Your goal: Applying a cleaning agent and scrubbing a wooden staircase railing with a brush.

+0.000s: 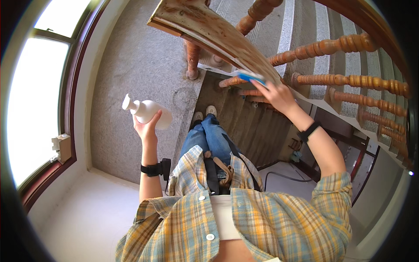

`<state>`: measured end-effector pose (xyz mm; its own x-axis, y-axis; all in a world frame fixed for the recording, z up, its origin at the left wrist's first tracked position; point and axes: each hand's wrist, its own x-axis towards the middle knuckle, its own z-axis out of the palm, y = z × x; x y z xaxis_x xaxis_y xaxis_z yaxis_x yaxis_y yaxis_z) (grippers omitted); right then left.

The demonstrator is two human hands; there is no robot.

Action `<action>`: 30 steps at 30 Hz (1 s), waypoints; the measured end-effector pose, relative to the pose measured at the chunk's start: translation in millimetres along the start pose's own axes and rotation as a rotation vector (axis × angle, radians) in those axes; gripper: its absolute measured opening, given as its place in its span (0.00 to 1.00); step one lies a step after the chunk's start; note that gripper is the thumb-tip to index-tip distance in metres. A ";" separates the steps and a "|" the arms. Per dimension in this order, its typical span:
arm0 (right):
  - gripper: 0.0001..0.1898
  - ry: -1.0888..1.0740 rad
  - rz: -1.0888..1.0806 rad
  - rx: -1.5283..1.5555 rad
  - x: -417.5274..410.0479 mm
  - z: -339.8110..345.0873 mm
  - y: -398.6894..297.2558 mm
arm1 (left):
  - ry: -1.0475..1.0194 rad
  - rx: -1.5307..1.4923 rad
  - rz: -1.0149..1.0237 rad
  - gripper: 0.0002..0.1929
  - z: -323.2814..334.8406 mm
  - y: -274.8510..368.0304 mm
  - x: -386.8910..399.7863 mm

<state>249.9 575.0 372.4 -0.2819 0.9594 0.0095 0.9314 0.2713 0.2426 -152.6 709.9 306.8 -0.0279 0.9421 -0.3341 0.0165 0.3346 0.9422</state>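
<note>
My left hand (146,126) grips a white plastic pump bottle (153,113) by its body, tilted with the pump head towards the window. At the upper right, my right hand (278,96) holds a flat blue-and-white brush or scrubber (251,78), somewhat blurred, against the near side of a wide wooden handrail (226,36). The handrail's brown finish looks worn and blotchy, with whitish marks along its edge. My right palm is turned away, so the grip is only partly seen. Turned wooden balusters (193,57) stand below the rail.
Carpeted stairs (248,121) run down beside my feet, and more steps (314,65) lie beyond the balusters (353,80). Grey carpet (131,75) covers the landing at left. A window (39,98) with a dark red frame is at far left. A dark cable (284,177) loops at lower right.
</note>
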 end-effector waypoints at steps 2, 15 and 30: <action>0.32 0.137 -0.065 -0.055 61.2 -17.0 -10.0 | -0.014 -0.002 -0.001 0.34 3.3 -3.2 1.3; 0.34 0.268 -0.059 -0.071 101.6 -24.4 -20.0 | -0.046 -0.026 0.026 0.34 5.7 -1.7 6.0; 0.30 0.321 0.127 -0.035 128.8 -17.3 -53.4 | 0.041 -0.047 -0.007 0.35 -3.8 1.7 6.5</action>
<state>159.8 682.7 377.5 -0.2273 0.9106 0.3452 0.9569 0.1431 0.2526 -156.6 716.5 306.3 -0.0688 0.9379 -0.3400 -0.0307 0.3386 0.9404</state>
